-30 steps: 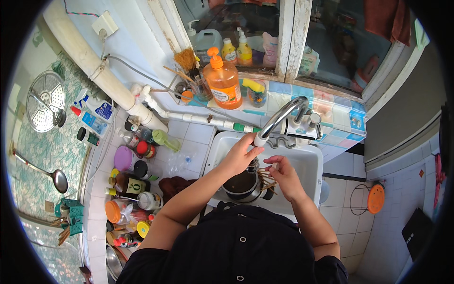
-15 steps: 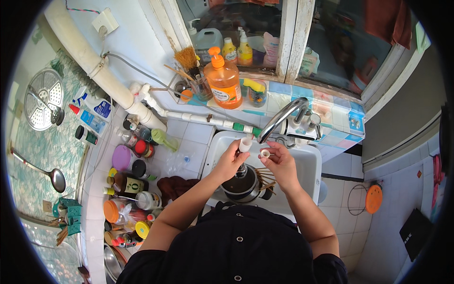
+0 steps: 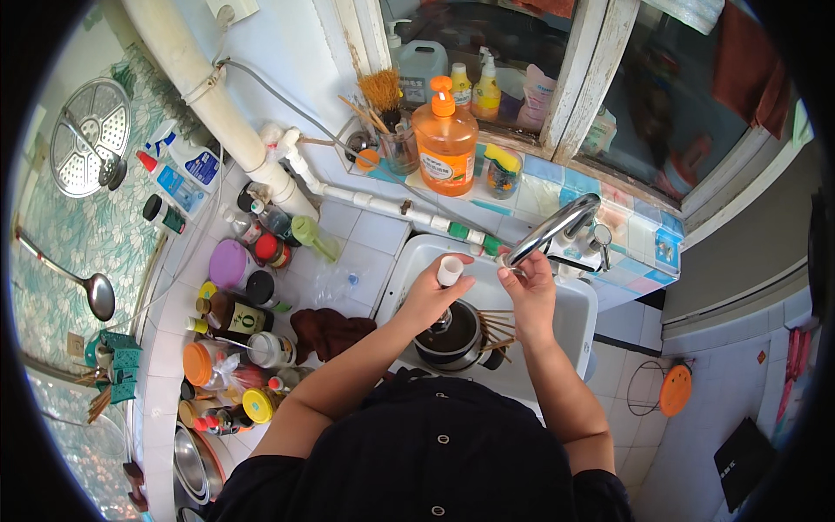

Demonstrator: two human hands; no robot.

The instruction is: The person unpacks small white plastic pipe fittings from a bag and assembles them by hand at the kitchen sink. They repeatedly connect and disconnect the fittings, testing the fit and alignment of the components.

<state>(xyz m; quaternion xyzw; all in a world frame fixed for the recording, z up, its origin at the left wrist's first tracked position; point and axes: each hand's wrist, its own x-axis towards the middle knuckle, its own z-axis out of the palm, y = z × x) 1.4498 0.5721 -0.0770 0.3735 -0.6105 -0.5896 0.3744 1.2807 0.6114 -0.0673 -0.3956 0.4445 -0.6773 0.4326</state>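
My left hand (image 3: 432, 296) is closed around a short white plastic cylinder (image 3: 450, 270), its open end facing up, over the sink. Just to its right, my right hand (image 3: 531, 294) pinches at the tip of the chrome faucet (image 3: 552, 228). A bit of a small white ring-shaped fitting (image 3: 502, 260) shows between those fingers and the spout; most of it is hidden. Below both hands, a dark pot (image 3: 452, 354) stands in the white sink (image 3: 570, 326). Several wooden chopsticks (image 3: 497, 329) lie beside the pot, and a shiny metal utensil (image 3: 442, 322) rests in it.
Behind the sink, an orange soap bottle (image 3: 446, 143) and a jar with a sponge (image 3: 503, 174) stand on the tiled ledge. Bottles and jars, including a brown bottle (image 3: 239, 317), crowd the left counter. A dark red cloth (image 3: 330, 337) lies by the sink's left edge.
My right hand has risen from beside my left hand to the faucet's tip, taking the small white fitting with it. My left hand still holds the white cylinder. The view has shifted.
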